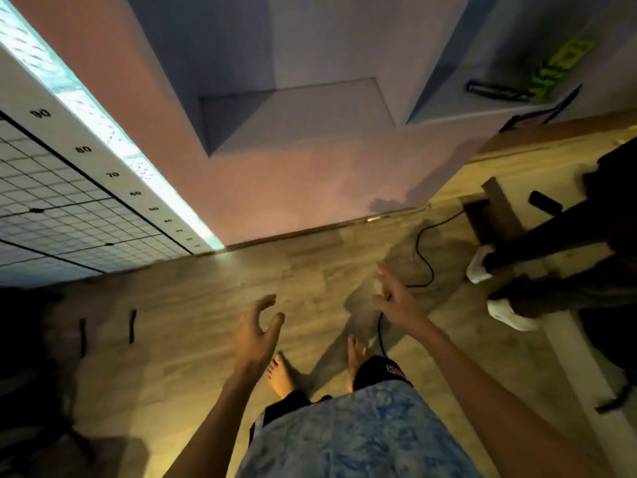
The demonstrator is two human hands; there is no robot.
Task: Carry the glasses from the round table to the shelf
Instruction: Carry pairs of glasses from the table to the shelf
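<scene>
A: Which step can be judged to be in hand?

B: A walk between places, it would seem. The left hand (256,331) and the right hand (396,298) are both held out over the wooden floor (193,326), fingers spread and loosely curled, and nothing is gripped in either. The hands are kept apart, the left at about 6 o'clock of the view, the right toward 5 o'clock.

A: And where are the glasses?

B: None can be seen. Neither the glasses nor the round table are shown, so their place cannot be told.

A: Are any containers shown?

B: A recessed niche (296,112) is set in the pink wall (293,188) at 12 o'clock; it is seen bare. A second ledge (482,105) lies at 2 o'clock, with a dark flat object (496,91) on it that cannot be identified.

A: What is called for next?

B: Probably the table must be reached and a glass grasped, since both hands are free. Care would be needed around the black cable (425,257) and the other person's legs (551,243) at 3 o'clock.
</scene>
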